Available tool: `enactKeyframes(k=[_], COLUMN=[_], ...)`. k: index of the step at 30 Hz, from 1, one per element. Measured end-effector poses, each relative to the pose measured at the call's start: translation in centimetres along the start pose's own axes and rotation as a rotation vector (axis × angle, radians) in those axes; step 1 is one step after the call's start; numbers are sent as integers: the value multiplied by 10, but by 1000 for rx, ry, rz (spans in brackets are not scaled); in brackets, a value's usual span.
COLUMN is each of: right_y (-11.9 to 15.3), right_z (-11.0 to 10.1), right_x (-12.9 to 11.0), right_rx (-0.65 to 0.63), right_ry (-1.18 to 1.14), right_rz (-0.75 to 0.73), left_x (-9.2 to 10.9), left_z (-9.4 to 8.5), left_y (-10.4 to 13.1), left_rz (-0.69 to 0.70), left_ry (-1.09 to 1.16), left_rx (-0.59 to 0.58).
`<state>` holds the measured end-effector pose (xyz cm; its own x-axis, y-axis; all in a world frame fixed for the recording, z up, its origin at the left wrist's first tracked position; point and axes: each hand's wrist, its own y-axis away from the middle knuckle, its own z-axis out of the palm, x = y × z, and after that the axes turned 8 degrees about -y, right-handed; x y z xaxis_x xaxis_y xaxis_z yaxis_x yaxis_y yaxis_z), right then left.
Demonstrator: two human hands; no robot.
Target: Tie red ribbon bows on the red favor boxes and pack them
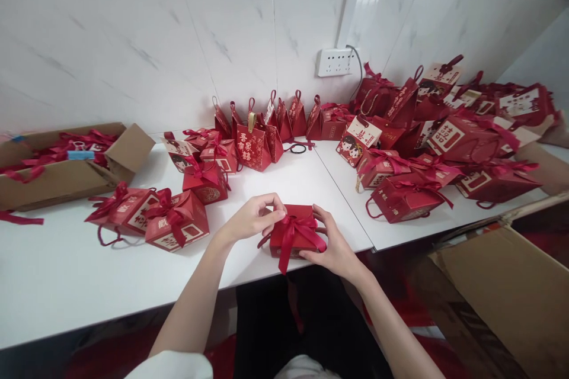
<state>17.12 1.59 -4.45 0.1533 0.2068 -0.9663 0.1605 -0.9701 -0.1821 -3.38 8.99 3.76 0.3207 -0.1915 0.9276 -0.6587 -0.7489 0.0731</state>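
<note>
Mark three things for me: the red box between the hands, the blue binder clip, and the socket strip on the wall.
Red box (299, 244): head view, front face, beside the hanging ribbon tail.
Blue binder clip (80, 155): head view, its blue body.
Socket strip (335, 63): head view, white faceplate.

On the table (275, 186), 1 box (297, 241) lies near the front edge, between the left hand (258, 216) and the right hand (334, 246). To its left stand other boxes (186, 218); farther left is a carton (53, 192) — ribbons (73, 145) lie in it. Behind, a row (297, 115) stands before the wall (231, 47). Rightward lies a pile (471, 139).
</note>
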Motion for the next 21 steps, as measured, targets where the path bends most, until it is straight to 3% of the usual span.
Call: enactKeyframes(k=[10,15,21], right_y=[0,0,1], right_z=[-3,-3,-4], right_x=[1,4,2], right_rx=[-32,-29,-39], right_ry=[-28,-21,-28], right_rz=[-15,-23,-20], left_x=[-17,-16,-16], left_z=[3,3,0], left_y=[-6,-5,-2], left_rz=[-119,-153,-223], left_ry=[275,353,272], left_rx=[-156,-74,-11])
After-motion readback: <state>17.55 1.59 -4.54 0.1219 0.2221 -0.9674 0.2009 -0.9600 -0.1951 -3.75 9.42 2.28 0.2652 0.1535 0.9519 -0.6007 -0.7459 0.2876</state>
